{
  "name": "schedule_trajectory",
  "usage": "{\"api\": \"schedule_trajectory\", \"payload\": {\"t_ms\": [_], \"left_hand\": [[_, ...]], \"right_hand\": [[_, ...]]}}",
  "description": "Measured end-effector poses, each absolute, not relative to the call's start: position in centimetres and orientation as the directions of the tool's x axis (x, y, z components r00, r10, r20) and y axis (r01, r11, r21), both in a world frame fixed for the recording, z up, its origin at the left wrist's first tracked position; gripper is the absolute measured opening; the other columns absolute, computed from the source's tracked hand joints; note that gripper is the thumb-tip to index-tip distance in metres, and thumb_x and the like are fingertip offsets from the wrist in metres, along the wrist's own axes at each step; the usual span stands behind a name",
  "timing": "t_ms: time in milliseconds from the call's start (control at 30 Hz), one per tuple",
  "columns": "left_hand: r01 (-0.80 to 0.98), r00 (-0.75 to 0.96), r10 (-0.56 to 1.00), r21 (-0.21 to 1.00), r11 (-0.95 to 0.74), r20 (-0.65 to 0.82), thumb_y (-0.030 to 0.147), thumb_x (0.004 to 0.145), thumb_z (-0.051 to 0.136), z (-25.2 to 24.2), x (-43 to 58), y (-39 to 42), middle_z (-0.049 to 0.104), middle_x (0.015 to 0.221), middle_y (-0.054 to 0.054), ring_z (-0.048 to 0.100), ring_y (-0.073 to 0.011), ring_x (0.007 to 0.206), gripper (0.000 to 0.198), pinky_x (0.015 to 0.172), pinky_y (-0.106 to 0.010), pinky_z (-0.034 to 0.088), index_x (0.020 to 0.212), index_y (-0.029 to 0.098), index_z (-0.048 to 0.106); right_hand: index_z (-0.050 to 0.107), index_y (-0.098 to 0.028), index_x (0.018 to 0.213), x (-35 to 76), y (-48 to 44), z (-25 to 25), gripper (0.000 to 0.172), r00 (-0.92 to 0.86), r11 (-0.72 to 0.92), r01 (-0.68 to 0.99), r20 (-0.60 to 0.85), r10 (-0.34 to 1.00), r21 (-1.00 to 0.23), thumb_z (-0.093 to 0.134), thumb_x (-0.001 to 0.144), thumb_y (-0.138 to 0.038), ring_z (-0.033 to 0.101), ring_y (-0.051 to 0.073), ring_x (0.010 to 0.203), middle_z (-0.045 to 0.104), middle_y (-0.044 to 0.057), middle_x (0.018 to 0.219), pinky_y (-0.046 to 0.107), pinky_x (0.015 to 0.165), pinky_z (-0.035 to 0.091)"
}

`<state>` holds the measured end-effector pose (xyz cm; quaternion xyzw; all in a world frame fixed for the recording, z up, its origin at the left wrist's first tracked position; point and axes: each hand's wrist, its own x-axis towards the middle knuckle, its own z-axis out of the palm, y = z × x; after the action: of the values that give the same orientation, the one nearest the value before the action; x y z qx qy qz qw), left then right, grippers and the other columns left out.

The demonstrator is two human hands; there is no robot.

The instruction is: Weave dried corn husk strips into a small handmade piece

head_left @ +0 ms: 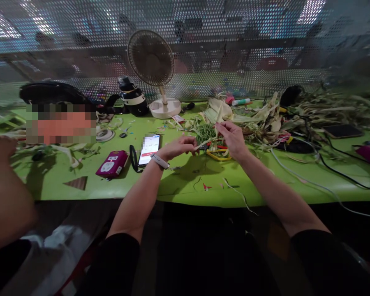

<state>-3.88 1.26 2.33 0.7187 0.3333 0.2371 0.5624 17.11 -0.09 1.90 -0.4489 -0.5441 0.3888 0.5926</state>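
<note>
My left hand (180,147) and my right hand (230,137) are raised over the green table (179,187), both pinched on one pale strip of corn husk (207,139) stretched between them. The left wrist wears a white watch band (160,161). Under the hands lie yellow-handled scissors (217,155) and a tuft of green shreds (205,131). A heap of dry husks (265,115) sits just behind the right hand.
A phone with a lit screen (149,149), a magenta case (112,163) and a small white fan (152,61) stand to the left. Cables (327,168), another phone (342,130) and husks lie to the right. Another person's arm (6,193) is at far left.
</note>
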Motion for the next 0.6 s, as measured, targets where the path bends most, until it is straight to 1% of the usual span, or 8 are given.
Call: {"api": "schedule_trajectory", "payload": {"t_ms": [67, 100, 200, 267, 333, 400, 500, 600], "left_hand": [[0.142, 0.684, 0.729, 0.986, -0.090, -0.031, 0.019, 0.063, 0.063, 2.2, -3.5, 1.0, 0.070, 0.084, -0.003, 0.065, -0.0142, 0.074, 0.025, 0.067, -0.026, 0.045, 0.088, 0.015, 0.061], [0.140, 0.678, 0.734, 0.987, -0.083, -0.035, 0.021, 0.067, 0.064, 2.1, -3.2, 0.7, 0.070, 0.087, -0.004, 0.066, -0.0146, 0.076, 0.028, 0.070, -0.027, 0.046, 0.094, 0.016, 0.062], [0.067, 0.587, 0.806, 0.988, -0.136, 0.070, 0.035, 0.077, 0.065, 1.8, -1.9, 0.1, 0.065, 0.078, -0.002, 0.061, -0.0121, 0.072, 0.026, 0.071, -0.027, 0.047, 0.095, 0.016, 0.064], [0.022, 0.568, 0.816, 0.990, -0.141, 0.104, 0.040, 0.075, 0.070, 1.5, -1.3, -0.1, 0.060, 0.071, 0.000, 0.055, -0.0093, 0.064, 0.029, 0.065, -0.024, 0.045, 0.089, 0.015, 0.064], [0.002, 0.574, 0.812, 0.991, -0.132, 0.107, 0.042, 0.073, 0.074, 1.2, -0.9, -0.3, 0.056, 0.067, 0.003, 0.048, -0.0061, 0.056, 0.033, 0.056, -0.021, 0.040, 0.089, 0.016, 0.065], [0.005, 0.583, 0.806, 0.992, -0.129, 0.102, 0.045, 0.072, 0.075, 1.1, -0.8, -0.4, 0.054, 0.066, 0.004, 0.040, -0.0039, 0.052, 0.035, 0.049, -0.019, 0.031, 0.089, 0.016, 0.065], [0.010, 0.594, 0.800, 0.994, -0.111, 0.083, 0.048, 0.072, 0.074, 1.0, -0.8, -0.5, 0.048, 0.062, 0.005, 0.032, -0.0028, 0.049, 0.036, 0.044, -0.018, 0.021, 0.084, 0.015, 0.064], [-0.039, 0.595, 0.800, 0.997, -0.070, 0.080, 0.050, 0.073, 0.074, 1.1, -0.9, -0.6, 0.040, 0.057, 0.007, 0.029, -0.0028, 0.046, 0.037, 0.043, -0.019, 0.017, 0.080, 0.016, 0.059]], "right_hand": [[0.060, -0.020, 0.069, 16.8, -0.4, 1.8, 0.035, 0.062, 0.289, 0.036, 0.291, 0.955, -0.957, 0.067, 0.074, -0.055, 0.038, 0.010, 0.052, 0.044, -0.003, 0.057, 0.025, 0.048, 0.032], [0.061, -0.020, 0.069, 16.6, -0.5, 1.7, 0.036, 0.043, 0.295, 0.043, 0.297, 0.954, -0.955, 0.067, 0.073, -0.056, 0.038, 0.010, 0.052, 0.044, -0.003, 0.057, 0.025, 0.049, 0.033], [0.061, -0.020, 0.066, 16.3, -0.6, 1.5, 0.039, 0.001, 0.332, 0.090, 0.333, 0.943, -0.939, 0.068, 0.072, -0.057, 0.039, 0.010, 0.054, 0.047, -0.003, 0.058, 0.026, 0.052, 0.034], [0.062, -0.019, 0.065, 16.1, -0.6, 1.3, 0.039, -0.015, 0.349, 0.133, 0.350, 0.937, -0.928, 0.067, 0.073, -0.057, 0.042, 0.010, 0.056, 0.049, -0.002, 0.059, 0.026, 0.055, 0.036], [0.065, -0.019, 0.067, 16.0, -0.6, 1.0, 0.038, -0.009, 0.355, 0.155, 0.358, 0.934, -0.922, 0.067, 0.073, -0.057, 0.046, 0.011, 0.060, 0.053, -0.001, 0.062, 0.027, 0.058, 0.039], [0.067, -0.020, 0.069, 15.8, -0.6, 0.8, 0.037, 0.008, 0.373, 0.174, 0.380, 0.925, -0.911, 0.067, 0.073, -0.057, 0.051, 0.013, 0.066, 0.058, 0.000, 0.067, 0.028, 0.064, 0.043], [0.069, -0.021, 0.070, 15.8, -0.6, 0.6, 0.036, 0.024, 0.410, 0.211, 0.424, 0.905, -0.887, 0.067, 0.075, -0.057, 0.054, 0.015, 0.073, 0.060, 0.002, 0.071, 0.030, 0.071, 0.045], [0.070, -0.020, 0.072, 15.8, -0.5, 0.4, 0.035, 0.019, 0.429, 0.211, 0.443, 0.896, -0.878, 0.066, 0.076, -0.055, 0.055, 0.015, 0.073, 0.061, 0.002, 0.073, 0.030, 0.071, 0.046]]}}
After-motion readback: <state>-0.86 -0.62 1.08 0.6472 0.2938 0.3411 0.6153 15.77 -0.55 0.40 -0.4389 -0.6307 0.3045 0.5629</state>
